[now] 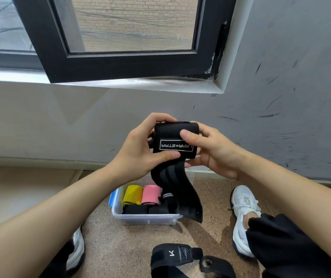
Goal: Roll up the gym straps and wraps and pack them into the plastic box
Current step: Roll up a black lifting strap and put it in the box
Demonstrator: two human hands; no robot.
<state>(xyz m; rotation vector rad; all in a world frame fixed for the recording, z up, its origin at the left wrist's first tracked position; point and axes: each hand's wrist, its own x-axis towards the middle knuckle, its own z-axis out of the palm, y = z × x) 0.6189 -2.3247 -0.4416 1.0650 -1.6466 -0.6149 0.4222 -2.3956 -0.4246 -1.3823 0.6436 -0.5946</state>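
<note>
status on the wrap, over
Left hand, right hand grip wrap, part rolled, tail hanging over box. Yellow roll, pink roll inside. Strap on floor, nothing blocking.

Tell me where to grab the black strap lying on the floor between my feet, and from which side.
Come from above: the black strap lies low on the floor, so a side approach finds little edge. Probably pinch across its wide padded end marked R, which seems to arch up slightly; the narrow tail past the ring would trail limp.
</note>
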